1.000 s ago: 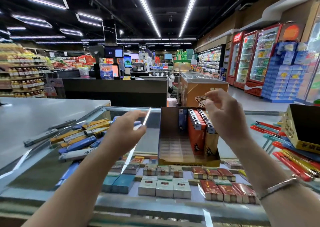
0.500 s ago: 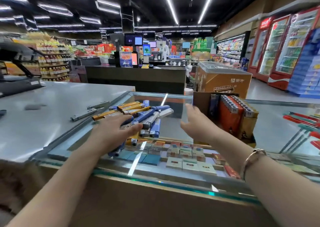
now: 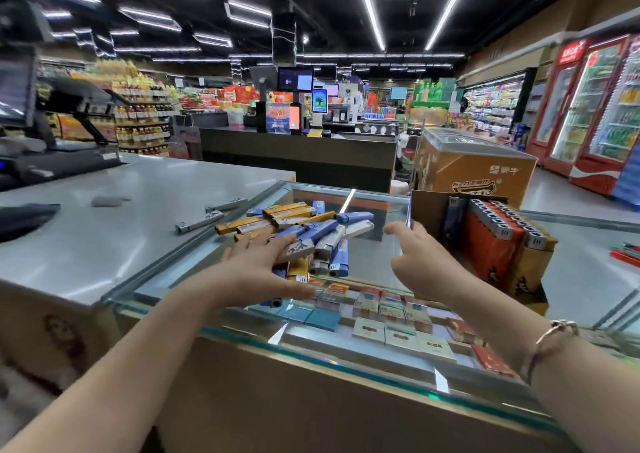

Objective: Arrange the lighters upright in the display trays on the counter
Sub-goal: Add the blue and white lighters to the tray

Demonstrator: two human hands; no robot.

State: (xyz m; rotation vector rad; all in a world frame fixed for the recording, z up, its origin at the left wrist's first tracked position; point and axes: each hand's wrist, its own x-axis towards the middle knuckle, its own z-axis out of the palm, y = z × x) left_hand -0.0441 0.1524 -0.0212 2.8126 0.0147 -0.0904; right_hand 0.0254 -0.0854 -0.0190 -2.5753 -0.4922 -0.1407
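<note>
At about nine o'clock two stray lighters (image 3: 207, 217) lie flat on the grey counter (image 3: 104, 238); the left hand (image 3: 263, 269) lies spread, gripping nothing, on the near side of the loose lighter pile (image 3: 301, 234) on the glass case (image 3: 346, 345), likely to gather a few for standing up. Toward three o'clock the right hand (image 3: 419, 262) reaches empty, fingers loose, beside the display tray (image 3: 485, 241), where a row already stands upright, but its floor and right end are hidden, and red items at the edge are cut off

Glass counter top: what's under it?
Under the glass counter top, rows of flat packs in white, red and blue. The loose lighter pile, left hand and display tray cover the rest.
</note>
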